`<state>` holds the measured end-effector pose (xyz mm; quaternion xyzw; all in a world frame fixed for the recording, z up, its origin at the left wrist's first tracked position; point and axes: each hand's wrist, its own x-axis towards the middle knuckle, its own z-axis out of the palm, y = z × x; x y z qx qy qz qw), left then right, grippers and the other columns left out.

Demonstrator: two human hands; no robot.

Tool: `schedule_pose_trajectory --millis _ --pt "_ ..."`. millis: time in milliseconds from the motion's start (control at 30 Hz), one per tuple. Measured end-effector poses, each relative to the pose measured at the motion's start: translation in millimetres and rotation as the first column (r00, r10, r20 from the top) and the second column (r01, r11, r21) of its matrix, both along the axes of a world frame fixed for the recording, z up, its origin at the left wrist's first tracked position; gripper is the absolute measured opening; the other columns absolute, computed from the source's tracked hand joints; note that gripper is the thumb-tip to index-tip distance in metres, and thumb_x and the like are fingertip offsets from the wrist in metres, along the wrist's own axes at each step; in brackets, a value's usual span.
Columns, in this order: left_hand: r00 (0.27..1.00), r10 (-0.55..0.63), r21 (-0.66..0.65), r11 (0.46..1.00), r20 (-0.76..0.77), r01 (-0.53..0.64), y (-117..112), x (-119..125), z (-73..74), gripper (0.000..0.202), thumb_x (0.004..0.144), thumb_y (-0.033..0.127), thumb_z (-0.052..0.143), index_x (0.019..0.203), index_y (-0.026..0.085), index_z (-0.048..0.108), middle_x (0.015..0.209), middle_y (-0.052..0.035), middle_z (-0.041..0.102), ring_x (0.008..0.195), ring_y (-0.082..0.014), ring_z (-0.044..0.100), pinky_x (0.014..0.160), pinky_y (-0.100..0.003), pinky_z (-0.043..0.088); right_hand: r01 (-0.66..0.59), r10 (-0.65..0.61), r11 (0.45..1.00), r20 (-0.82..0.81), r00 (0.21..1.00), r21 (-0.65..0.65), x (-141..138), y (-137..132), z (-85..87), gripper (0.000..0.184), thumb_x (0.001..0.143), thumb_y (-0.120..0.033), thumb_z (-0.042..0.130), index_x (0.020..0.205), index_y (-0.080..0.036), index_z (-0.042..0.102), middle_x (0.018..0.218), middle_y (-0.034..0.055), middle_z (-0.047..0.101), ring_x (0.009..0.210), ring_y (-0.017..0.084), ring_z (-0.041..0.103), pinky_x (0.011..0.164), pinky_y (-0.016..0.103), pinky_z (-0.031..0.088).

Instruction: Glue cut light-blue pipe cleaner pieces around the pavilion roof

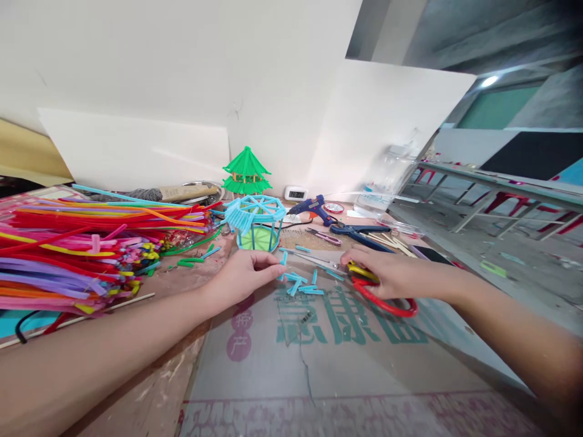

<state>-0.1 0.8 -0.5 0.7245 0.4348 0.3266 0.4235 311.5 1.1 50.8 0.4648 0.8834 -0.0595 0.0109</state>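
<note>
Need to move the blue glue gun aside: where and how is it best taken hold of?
Probably by its handle, from above and the right: the glue gun points its nozzle left, while the handle slants down to the right in view. A blue-handled tool lies close by, so a steep approach seems safer.

Red and yellow on the scissor handles [363, 287], light blue on the cut pieces [311, 292] and small frame [246, 212], bright green on the roof [247, 165], teal lettering and purple circles across the grey sheet [259, 379].
</note>
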Motion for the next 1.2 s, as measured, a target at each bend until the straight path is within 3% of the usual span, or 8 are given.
schedule_pose_trajectory --millis 67,133,300,467,633,767,1033,1200 --pt "1.0 0.015 -0.002 1.0 -0.008 -0.015 -1.0 0.6 2.1 0.033 0.079 0.046 0.061 0.076 0.014 0.07 0.066 0.0004 0.062 0.059 -0.0114 0.049 0.054 -0.021 0.035 -0.012 0.011 1.0 -0.026 1.0 -0.016 5.0 5.9 -1.1 0.033 0.085 -0.034 0.051 0.116 -0.024 0.058 0.115 0.0079 0.063 0.083 0.021 0.062 0.07 0.031 0.047" --pt "1.0 0.02 -0.006 1.0 -0.009 -0.02 -1.6 1.2 3.7 0.033 0.079 0.046 0.06 0.075 0.014 0.07 0.066 0.0003 0.062 0.058 -0.0114 0.048 0.054 -0.021 0.034 -0.004 0.005 0.999 -0.046 0.999 0.033 7.8 10.3 0.8 0.037 0.089 -0.044 0.047 0.117 -0.022 0.058 0.112 0.0108 0.063 0.09 0.025 0.062 0.077 0.035 0.046" --pt "1.0 0.024 -0.01 1.0 0.0 -0.024 -1.6 1.3 3.9 0.031 0.079 0.045 0.06 0.074 0.015 0.069 0.065 0.0015 0.06 0.057 -0.0109 0.048 0.054 -0.021 0.034 0.08 -0.079 0.995 -0.034 0.996 0.052 4.9 7.5 10.5 0.048 0.086 -0.053 0.051 0.125 -0.026 0.06 0.097 0.0083 0.072 0.082 0.029 0.066 0.071 0.036 0.046" --pt "0.999 0.04 0.005 0.999 -0.004 -0.04 -1.7 -0.2 1.7 0.031 0.08 0.044 0.06 0.076 0.015 0.069 0.065 0.002 0.061 0.058 -0.0105 0.048 0.055 -0.021 0.036 0.022 -0.029 0.998 -0.114 0.993 -0.062 -4.1 -4.3 11.6 0.049 0.087 -0.053 0.053 0.127 -0.025 0.055 0.126 0.0084 0.062 0.103 0.028 0.061 0.084 0.035 0.047" --pt "1.0 0.023 0.007 1.0 -0.004 -0.023 0.7 -1.3 -2.8 0.033 0.08 0.047 0.06 0.077 0.016 0.069 0.064 0.0017 0.06 0.056 -0.0106 0.047 0.052 -0.022 0.032 -0.003 -0.008 0.995 -0.111 0.994 -0.102 -15.1 -7.7 4.1 0.049 0.084 -0.057 0.057 0.119 -0.023 0.055 0.112 0.0081 0.064 0.09 0.025 0.061 0.076 0.033 0.047" --pt "0.999 0.005 0.021 1.0 0.032 -0.006 2.4 -1.2 -5.3 0.028 0.079 0.043 0.062 0.077 0.016 0.071 0.071 -0.0002 0.066 0.063 -0.0123 0.054 0.058 -0.022 0.039 -0.03 0.019 0.997 -0.141 0.99 -0.074 -25.4 -8.1 -2.6 0.041 0.084 -0.051 0.059 0.112 -0.022 0.058 0.094 0.0062 0.067 0.079 0.022 0.06 0.07 0.031 0.044" --pt "0.997 0.028 -0.04 0.999 0.075 -0.025 -0.5 2.0 1.7 0.03 0.074 0.044 0.065 0.077 0.014 0.073 0.074 -0.0035 0.072 0.066 -0.0155 0.06 0.058 -0.023 0.044 -0.032 0.025 0.999 -0.224 0.974 -0.028 -32.0 -7.2 -12.3 0.044 0.077 -0.057 0.066 0.102 -0.021 0.063 0.081 0.003 0.065 0.072 0.02 0.057 0.064 0.027 0.039" --pt "0.996 0.045 -0.105 0.994 0.072 -0.037 -0.7 2.1 4.1 0.028 0.075 0.041 0.065 0.074 0.014 0.071 0.064 -0.0009 0.067 0.053 -0.0101 0.051 0.049 -0.02 0.036 -0.053 0.013 0.982 -0.22 0.976 -0.179 -32.0 -7.7 -4.5 0.041 0.08 -0.057 0.062 0.099 -0.02 0.063 0.077 -0.0002 0.062 0.068 0.017 0.053 0.06 0.025 0.037"
